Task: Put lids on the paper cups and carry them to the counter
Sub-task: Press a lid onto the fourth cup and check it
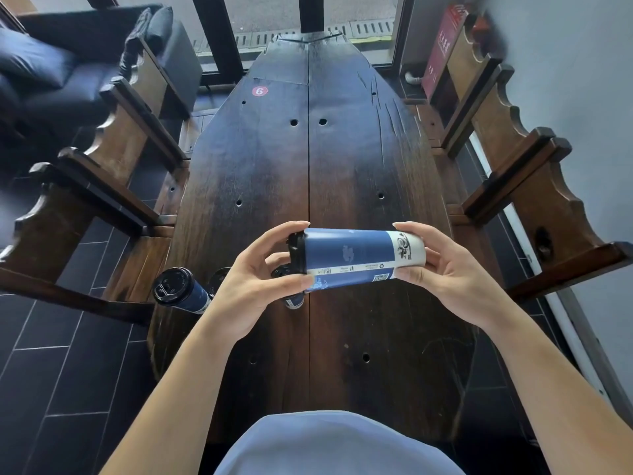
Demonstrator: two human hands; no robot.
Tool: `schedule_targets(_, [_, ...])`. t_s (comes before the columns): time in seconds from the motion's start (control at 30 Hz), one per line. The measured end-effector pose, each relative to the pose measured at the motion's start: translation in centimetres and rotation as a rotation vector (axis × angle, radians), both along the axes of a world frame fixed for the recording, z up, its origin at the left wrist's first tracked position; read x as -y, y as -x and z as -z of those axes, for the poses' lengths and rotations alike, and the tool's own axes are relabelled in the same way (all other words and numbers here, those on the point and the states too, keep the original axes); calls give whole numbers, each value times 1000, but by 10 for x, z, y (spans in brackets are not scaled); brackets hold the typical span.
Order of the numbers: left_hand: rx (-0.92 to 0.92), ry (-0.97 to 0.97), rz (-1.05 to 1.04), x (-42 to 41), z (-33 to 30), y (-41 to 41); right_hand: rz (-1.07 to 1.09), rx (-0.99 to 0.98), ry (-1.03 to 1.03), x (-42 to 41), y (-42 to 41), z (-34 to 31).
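Observation:
I hold a tall blue and white paper cup (356,257) sideways above the dark wooden table (342,166). Its black lid (297,253) points left. My left hand (253,286) grips the lidded end, and my right hand (442,265) grips the white bottom end. Another blue cup with a black lid (178,291) stands on the table's left edge, left of my left wrist. Part of a third cup (294,301) shows under my left hand, mostly hidden. A further lid or cup (219,277) is half hidden behind my left wrist.
Wooden chairs line the left side (113,159) and the right side (513,173) of the long table. A red number sticker (259,91) sits at the table's far end. A dark sofa (68,63) stands at far left. A window lies beyond.

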State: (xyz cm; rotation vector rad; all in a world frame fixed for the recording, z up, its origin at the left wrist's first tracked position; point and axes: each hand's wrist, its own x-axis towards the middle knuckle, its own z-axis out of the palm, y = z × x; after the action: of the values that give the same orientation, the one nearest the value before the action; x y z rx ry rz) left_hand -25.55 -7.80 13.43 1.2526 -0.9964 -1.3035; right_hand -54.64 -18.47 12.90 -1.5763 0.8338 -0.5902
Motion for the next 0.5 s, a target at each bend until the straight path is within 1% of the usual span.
schedule_targets(0.1, [18, -20, -12, 1, -1, 1, 28, -14, 11, -2, -2, -1])
schedule_targets(0.23, [-9, -19, -4, 1, -2, 6, 79, 2, 3, -3, -4, -4])
schedule_targets(0.37, [11, 19, -16, 3, 1, 7, 61, -39, -33, -3, -2, -4])
schedule_targets(0.5, [-35, 20, -62, 9, -3, 6, 13, -114, -102, -5, -1, -4])
